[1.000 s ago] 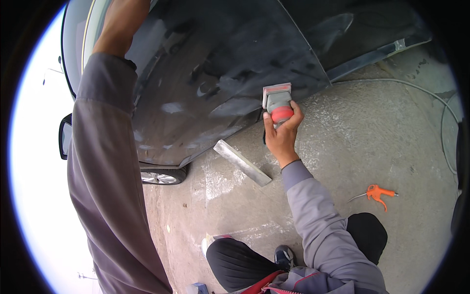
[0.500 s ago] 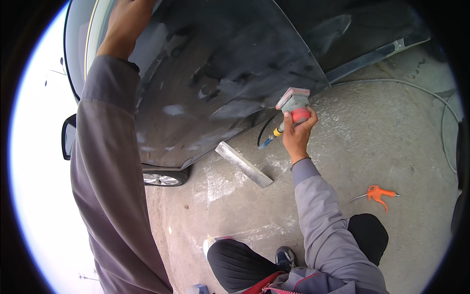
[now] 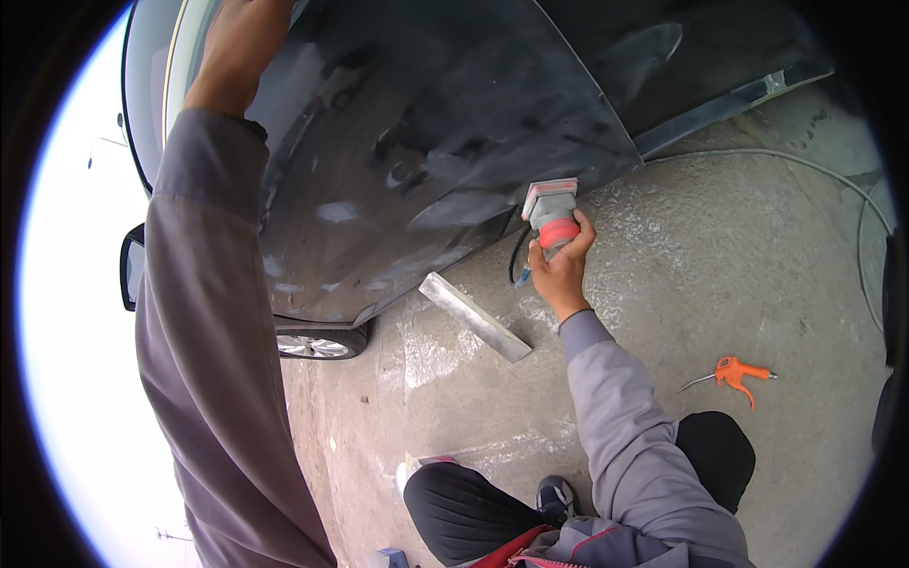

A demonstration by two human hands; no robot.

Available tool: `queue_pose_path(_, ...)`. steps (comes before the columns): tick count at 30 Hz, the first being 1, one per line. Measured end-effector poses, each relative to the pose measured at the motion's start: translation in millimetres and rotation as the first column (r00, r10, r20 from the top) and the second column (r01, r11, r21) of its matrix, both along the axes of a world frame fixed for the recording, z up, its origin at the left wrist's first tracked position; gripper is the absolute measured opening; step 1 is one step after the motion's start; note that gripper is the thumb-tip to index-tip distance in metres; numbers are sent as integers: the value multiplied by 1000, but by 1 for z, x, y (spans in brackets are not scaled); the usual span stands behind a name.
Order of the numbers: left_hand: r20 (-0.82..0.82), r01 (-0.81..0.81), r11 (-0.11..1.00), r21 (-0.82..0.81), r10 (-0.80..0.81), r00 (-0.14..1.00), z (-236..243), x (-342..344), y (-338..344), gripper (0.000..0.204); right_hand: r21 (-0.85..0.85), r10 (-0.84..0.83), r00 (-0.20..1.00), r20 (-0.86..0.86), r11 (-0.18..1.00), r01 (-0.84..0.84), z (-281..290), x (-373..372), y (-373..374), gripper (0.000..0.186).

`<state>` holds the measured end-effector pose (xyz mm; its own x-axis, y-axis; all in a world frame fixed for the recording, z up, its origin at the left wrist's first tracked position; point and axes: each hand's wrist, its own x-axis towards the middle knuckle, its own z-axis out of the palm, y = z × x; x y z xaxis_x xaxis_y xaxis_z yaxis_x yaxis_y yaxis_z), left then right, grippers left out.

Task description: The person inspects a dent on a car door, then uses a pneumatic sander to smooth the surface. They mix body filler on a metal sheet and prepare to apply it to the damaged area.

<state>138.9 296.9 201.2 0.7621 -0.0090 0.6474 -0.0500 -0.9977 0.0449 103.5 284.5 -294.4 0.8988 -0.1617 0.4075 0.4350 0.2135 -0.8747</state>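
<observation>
Right hand [image 3: 565, 273] is clamped around a grey-and-red sander [image 3: 557, 230], fingers and thumb curled on either side of the body. It's at the bottom edge of the dark car door [image 3: 407, 180], close to its right-hand corner; can't tell if the pad's touching. Left hand [image 3: 239, 47] is well apart, up by the window-side edge, fingertips cut off, so can't say how open it is or what it's touching. Black hose [image 3: 513, 260] is partly hidden.

The car door [image 3: 407, 123] looks like dark painted metal — smooth, faintly glossy, dulled by matt whitish scuffs. The sander [image 3: 554, 210] has a matt, plastic-looking body. The bar [image 3: 476, 319] seems dull, smeared metal; the blow gun [image 3: 734, 371], smooth plastic — the concrete floor [image 3: 663, 284], rough; the sleeves [image 3: 615, 417], matt cloth.
</observation>
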Motion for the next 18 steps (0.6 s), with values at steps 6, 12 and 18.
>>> queue_pose_path(6, 1, 9, 1000, -9, -9, 1000, -1, 0, 0, 55, -75, 39, 990, 132, 997, -29, 7, -8, 3, 91)
queue_pose_path(12, -19, 60, 998, 9, -60, 998, -5, -9, -4, 54, -84, 4, 994, 108, 996, 5, 8, -10, 3, 89)
queue_pose_path(18, -20, 10, 1000, -25, -10, 1000, -2, -5, -4, 51, -79, -49, 994, 101, 995, 57, 6, -6, -1, 90)
